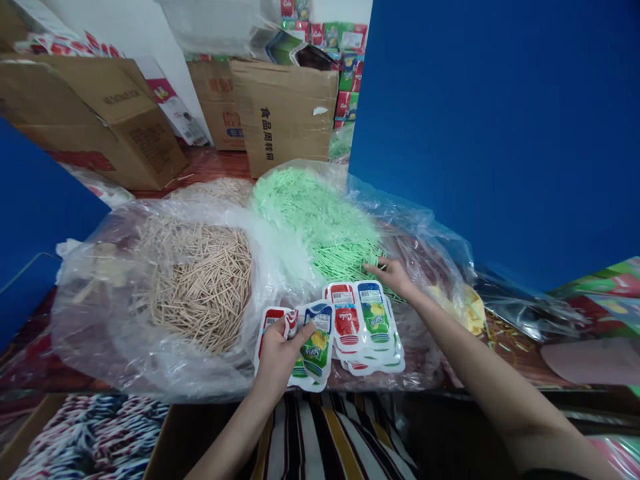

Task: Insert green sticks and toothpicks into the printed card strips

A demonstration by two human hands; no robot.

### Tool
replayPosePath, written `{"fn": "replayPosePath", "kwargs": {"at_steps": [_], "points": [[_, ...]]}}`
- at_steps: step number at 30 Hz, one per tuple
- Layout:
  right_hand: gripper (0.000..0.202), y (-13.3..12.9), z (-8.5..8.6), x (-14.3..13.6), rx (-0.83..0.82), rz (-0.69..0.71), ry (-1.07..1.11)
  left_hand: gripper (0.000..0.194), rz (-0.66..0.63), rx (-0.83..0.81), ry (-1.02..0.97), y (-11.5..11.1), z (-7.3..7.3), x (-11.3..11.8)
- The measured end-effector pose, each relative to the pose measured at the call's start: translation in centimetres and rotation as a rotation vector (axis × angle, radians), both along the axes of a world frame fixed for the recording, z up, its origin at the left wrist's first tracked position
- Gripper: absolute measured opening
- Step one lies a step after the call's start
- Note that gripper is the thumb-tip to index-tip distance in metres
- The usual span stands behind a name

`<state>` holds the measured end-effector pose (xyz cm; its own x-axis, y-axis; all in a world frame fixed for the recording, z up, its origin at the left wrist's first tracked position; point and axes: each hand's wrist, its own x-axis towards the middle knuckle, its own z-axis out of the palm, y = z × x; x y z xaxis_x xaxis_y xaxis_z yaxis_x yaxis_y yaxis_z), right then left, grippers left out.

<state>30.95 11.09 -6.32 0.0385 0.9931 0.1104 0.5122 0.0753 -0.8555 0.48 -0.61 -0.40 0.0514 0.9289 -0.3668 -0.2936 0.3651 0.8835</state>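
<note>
My left hand (278,352) grips a small printed pouch (315,343) with red, blue and green drink-style labels, held over the near edge of the table. Just right of it lies a stack of the same pouches (367,327). My right hand (393,275) reaches forward, fingers spread, touching the edge of a heap of green sticks (320,220) inside a clear plastic bag. A second clear bag to the left holds a heap of tan sticks (200,280).
Cardboard boxes (285,117) and another box (95,113) stand at the back, with stacked colourful cartons (347,60) behind. Blue panels (500,120) rise on the right and left. A box of striped items (85,433) sits below left.
</note>
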Motion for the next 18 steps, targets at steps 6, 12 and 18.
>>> {"fn": "replayPosePath", "kwargs": {"at_steps": [6,12,18], "points": [[0.047,0.0,0.6,-0.5,-0.043,-0.031,0.054,0.031,-0.022,-0.006,0.005,0.0,-0.3,0.0],[0.042,-0.5,2.4,-0.6,-0.066,-0.072,0.199,0.032,-0.040,0.014,0.015,0.1,-0.5,0.2],[0.037,-0.9,3.9,-1.3,-0.105,-0.168,0.529,0.029,-0.072,0.064,0.106,0.7,-0.4,0.4]]}}
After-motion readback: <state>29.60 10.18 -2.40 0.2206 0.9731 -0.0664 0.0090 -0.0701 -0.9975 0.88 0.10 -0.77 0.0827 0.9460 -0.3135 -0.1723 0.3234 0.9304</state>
